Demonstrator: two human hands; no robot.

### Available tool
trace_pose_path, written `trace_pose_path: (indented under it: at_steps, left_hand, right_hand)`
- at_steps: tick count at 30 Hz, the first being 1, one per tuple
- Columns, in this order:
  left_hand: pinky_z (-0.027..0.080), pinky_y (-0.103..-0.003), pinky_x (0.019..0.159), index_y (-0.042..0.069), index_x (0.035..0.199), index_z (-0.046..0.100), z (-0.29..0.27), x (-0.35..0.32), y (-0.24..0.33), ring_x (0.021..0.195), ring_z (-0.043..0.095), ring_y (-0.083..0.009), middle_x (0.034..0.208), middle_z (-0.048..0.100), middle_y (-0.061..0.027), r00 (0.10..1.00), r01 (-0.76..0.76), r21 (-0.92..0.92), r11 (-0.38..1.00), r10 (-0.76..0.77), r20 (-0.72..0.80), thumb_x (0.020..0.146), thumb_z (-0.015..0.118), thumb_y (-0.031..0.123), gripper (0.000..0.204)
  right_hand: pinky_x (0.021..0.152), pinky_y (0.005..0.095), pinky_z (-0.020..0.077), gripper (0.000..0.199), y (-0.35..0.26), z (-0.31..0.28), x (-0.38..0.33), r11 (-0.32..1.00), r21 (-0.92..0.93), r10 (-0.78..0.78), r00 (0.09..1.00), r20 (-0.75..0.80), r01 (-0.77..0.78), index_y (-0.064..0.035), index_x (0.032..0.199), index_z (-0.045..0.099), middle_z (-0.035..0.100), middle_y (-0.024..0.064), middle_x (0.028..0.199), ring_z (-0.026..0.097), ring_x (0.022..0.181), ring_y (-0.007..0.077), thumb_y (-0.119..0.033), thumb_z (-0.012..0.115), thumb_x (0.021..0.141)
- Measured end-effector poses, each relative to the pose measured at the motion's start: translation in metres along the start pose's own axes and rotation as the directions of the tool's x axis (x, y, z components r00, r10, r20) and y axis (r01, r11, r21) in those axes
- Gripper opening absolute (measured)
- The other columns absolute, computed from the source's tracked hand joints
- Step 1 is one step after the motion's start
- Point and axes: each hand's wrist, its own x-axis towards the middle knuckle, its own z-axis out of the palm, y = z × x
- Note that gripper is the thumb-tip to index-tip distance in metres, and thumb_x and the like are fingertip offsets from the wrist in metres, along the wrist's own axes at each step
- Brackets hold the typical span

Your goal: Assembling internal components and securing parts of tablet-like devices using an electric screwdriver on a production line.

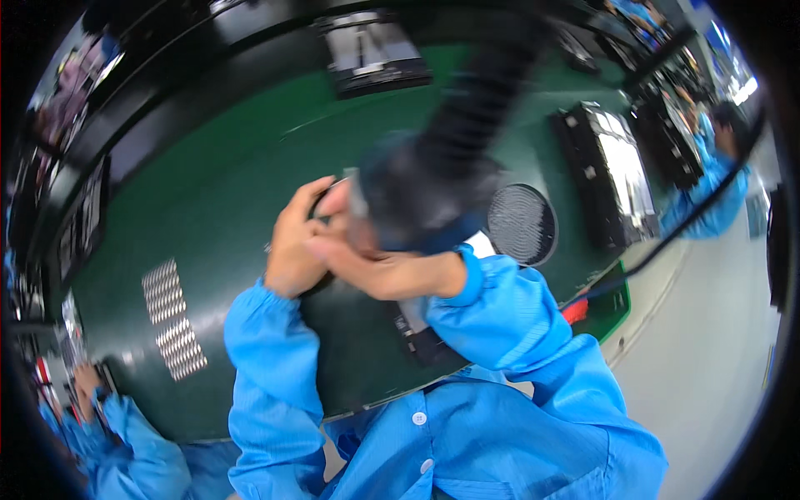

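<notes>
Above the green tabletop my two hands meet. My left hand has its fingers curled around something dark, mostly covered by the hands. Against it presses my right hand, its fingers bent inward and closed; what they grip I cannot make out. A thick black ribbed hose with a wide dark nozzle, blurred, hangs just over the right hand and covers part of it. To the right of the nozzle lies a round black ribbed pad.
Small silvery parts sit in two groups, an upper and a lower, at left. Black trays with pale panels stand at right and far back. A green bin is at the right edge. Co-workers' hands and sleeves show.
</notes>
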Motion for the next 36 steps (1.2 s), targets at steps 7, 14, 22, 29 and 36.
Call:
trace_pose_path:
  at_steps: [7, 14, 22, 29, 36]
  left_hand:
    - [0.051, -0.026, 0.07, 0.001, 0.121, 0.05, 0.019, -0.002, 0.034, 0.088, 0.059, -0.0174, 0.111, 0.055, -0.0164, 0.998, 0.053, 0.349, 0.936, -0.06, 0.009, 0.062, 0.076, -0.002, 0.065]
    - [0.048, -0.028, 0.057, -0.001, 0.087, 0.066, 0.126, 0.026, 0.069, 0.067, 0.062, -0.0204, 0.077, 0.062, -0.0115, 0.823, -0.523, 0.393, 0.757, 0.328, 0.464, 0.075, 0.064, -0.002, 0.013]
    - [0.048, -0.041, 0.072, -0.004, 0.087, 0.062, 0.17, 0.064, 0.058, 0.079, 0.059, -0.0378, 0.083, 0.061, -0.0204, 0.76, -0.58, 0.596, 0.555, 0.106, 0.641, 0.078, 0.059, 0.005, 0.013]
    - [0.049, -0.043, 0.07, 0.0, 0.082, 0.061, 0.177, 0.072, 0.066, 0.078, 0.06, -0.0358, 0.082, 0.061, -0.0174, 0.739, -0.557, 0.648, 0.519, -0.047, 0.673, 0.074, 0.059, 0.005, 0.01]
    - [0.047, -0.041, 0.064, -0.003, 0.079, 0.057, 0.178, 0.083, 0.065, 0.07, 0.059, -0.0348, 0.072, 0.059, -0.0197, 0.671, -0.579, 0.584, 0.569, -0.075, 0.738, 0.07, 0.055, 0.0, 0.01]
  right_hand:
    - [0.046, 0.0239, 0.0455, 0.041, -0.038, -0.119, 0.003, 0.987, 0.052, -0.121, 0.919, -0.375, 0.151, 0.0011, 0.109, 0.049, 0.057, 0.0068, 0.062, 0.057, 0.05, 0.013, 0.007, 0.068, 0.073]
    - [0.045, 0.0208, 0.0424, 0.022, -0.006, -0.203, -0.019, 0.993, -0.016, -0.103, 0.784, -0.612, 0.117, 0.0017, 0.089, 0.057, 0.059, 0.0045, 0.057, 0.056, 0.047, 0.0102, 0.002, 0.071, 0.074]
    - [0.046, 0.0223, 0.0438, 0.03, -0.012, -0.204, -0.025, 0.998, -0.046, -0.062, 0.825, -0.561, 0.044, 0.0012, 0.099, 0.053, 0.058, 0.0053, 0.061, 0.056, 0.05, 0.0114, 0.003, 0.071, 0.074]
    - [0.045, 0.0208, 0.0433, 0.024, -0.016, -0.207, -0.027, 0.993, 0.018, -0.09, 0.82, -0.566, 0.121, 0.0032, 0.092, 0.058, 0.06, 0.0038, 0.058, 0.057, 0.05, 0.0078, 0.002, 0.073, 0.074]
    - [0.045, 0.0202, 0.0432, 0.03, -0.011, -0.207, -0.029, 0.993, -0.033, -0.113, 0.846, -0.522, 0.112, 0.0023, 0.099, 0.053, 0.058, 0.0041, 0.061, 0.055, 0.05, 0.0088, 0.003, 0.071, 0.075]
